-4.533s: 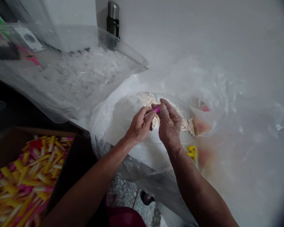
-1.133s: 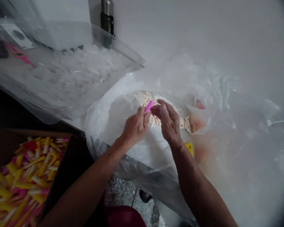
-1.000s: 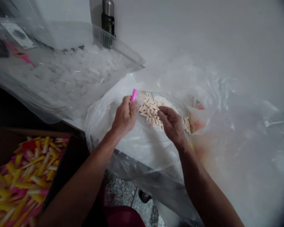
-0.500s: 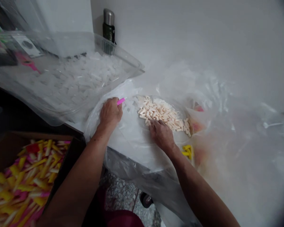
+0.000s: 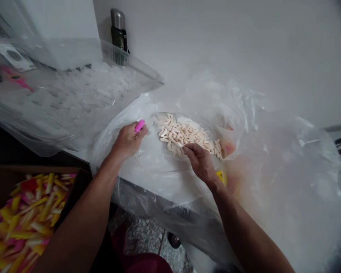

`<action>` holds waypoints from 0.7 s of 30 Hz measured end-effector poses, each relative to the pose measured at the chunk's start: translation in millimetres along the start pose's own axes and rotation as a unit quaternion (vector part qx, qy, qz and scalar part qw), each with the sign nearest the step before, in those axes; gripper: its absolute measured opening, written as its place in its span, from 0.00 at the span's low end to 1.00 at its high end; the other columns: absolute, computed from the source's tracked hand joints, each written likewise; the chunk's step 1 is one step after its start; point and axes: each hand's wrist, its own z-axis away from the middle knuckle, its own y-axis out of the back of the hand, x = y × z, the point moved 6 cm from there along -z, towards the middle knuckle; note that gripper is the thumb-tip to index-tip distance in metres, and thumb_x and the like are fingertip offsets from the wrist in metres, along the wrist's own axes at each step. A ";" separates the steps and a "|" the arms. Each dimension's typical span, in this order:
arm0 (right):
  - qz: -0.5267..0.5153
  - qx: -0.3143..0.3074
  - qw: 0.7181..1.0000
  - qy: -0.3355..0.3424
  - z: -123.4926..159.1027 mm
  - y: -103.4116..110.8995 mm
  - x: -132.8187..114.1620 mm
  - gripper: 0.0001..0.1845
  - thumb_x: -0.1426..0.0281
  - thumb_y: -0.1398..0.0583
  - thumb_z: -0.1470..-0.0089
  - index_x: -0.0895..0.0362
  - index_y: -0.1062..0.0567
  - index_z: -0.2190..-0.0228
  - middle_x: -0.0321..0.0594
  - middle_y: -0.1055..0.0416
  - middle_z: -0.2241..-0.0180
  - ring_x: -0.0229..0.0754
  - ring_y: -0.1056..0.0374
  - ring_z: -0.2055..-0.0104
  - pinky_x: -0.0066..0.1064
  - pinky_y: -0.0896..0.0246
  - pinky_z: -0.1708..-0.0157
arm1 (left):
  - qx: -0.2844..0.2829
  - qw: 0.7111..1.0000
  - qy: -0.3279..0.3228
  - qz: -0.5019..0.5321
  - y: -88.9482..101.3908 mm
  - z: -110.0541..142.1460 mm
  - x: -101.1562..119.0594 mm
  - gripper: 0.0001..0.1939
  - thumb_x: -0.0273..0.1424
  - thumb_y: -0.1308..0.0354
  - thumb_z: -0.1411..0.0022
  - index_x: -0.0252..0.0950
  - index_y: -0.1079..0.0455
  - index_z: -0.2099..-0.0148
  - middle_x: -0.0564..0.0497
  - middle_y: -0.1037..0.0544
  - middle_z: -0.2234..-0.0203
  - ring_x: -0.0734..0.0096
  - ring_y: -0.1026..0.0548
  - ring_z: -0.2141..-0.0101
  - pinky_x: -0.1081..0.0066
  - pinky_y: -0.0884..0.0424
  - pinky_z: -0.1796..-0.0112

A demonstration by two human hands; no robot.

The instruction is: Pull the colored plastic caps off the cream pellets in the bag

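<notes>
Pinched in my left hand (image 5: 130,137) is a short pink plastic tube (image 5: 139,126), its end pointing up past my fingers. Beneath that hand lies a clear plastic bag (image 5: 147,163) spread over the table. A heap of small cream-coloured sticks (image 5: 184,132) rests on the bag, to the right of my left hand. My right hand (image 5: 199,159) is at the heap's near edge, thumb and finger closed on one cream stick (image 5: 178,144). Partly hidden by my right wrist are yellow tube pieces (image 5: 221,176).
A clear tub (image 5: 142,67) of translucent pieces stands at the back left, with a dark green thermos (image 5: 119,34) behind it. At lower left is a cardboard box (image 5: 42,168) of yellow, pink and cream pieces. Crumpled plastic bagging (image 5: 287,182) covers the right side.
My right hand has lifted slightly from the heap with a cream stick in its fingers. My left hand has turned, tipping the pink tube more upright. The view has shifted a little.
</notes>
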 end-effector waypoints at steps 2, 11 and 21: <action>-0.050 0.008 0.999 -0.010 -1.3 7.4 -5.8 0.17 0.54 0.38 0.34 0.55 0.20 0.62 0.38 0.24 0.69 0.43 0.29 0.65 0.33 0.32 0.61 | -0.057 0.990 -0.010 0.129 -10.4 7.3 9.5 0.15 0.44 0.40 0.34 0.36 0.23 0.59 0.56 0.31 0.79 0.71 0.33 0.77 0.71 0.35 0.74; 0.020 -0.044 0.998 0.045 -4.4 25.2 -46.3 0.17 0.54 0.38 0.32 0.54 0.18 0.62 0.37 0.22 0.68 0.41 0.28 0.65 0.32 0.34 0.62 | -0.195 0.941 -0.001 0.277 -53.7 21.1 34.5 0.15 0.44 0.34 0.37 0.36 0.22 0.58 0.55 0.28 0.77 0.76 0.33 0.78 0.73 0.32 0.75; 0.001 -0.126 0.991 0.035 -4.9 15.7 -54.2 0.24 0.50 0.37 0.33 0.56 0.22 0.72 0.34 0.30 0.76 0.36 0.37 0.72 0.29 0.42 0.71 | -0.287 0.921 -0.003 0.263 -68.8 40.2 47.6 0.13 0.42 0.35 0.35 0.36 0.24 0.63 0.54 0.28 0.75 0.76 0.32 0.75 0.73 0.31 0.72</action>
